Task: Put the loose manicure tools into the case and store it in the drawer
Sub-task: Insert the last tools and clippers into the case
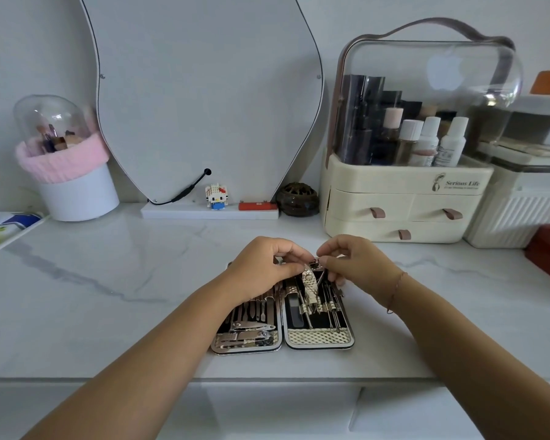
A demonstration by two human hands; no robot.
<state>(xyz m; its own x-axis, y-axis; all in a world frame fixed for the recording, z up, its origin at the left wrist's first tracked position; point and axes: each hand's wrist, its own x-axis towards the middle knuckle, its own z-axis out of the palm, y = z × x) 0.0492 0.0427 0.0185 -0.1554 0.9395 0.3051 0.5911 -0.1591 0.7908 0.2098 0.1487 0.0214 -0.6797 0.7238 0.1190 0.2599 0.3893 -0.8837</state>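
progress: past halfway, I'd say. Most tools look seated, one is going in, and the case isn't shut or stored yet
case (318, 339): lying open flat like a book at 6 o'clock on the table (108, 296), close to the front edge. Shiny metallic rim, black lining, woven-pattern pocket
left half: packed with clippers and slim picks, all under their straps as far as I can tell
right half: a file and some thin probes strapped in, with room around the middle
nipper (310, 287): silvery with textured handles, sitting over the right half with its head toward 12 o'clock. Not tucked in yet, looks like
left hand (261, 265): fingers curled, pinching the nipper's head end
right hand (356, 262): fingertips pinched together at that same end, on the nipper I think, but it's a small detail
left to do: seat the nipper, close the case, stash it
drawers (394, 231): cream organizer at 2 o'clock from the case, all closed, so one needs opening
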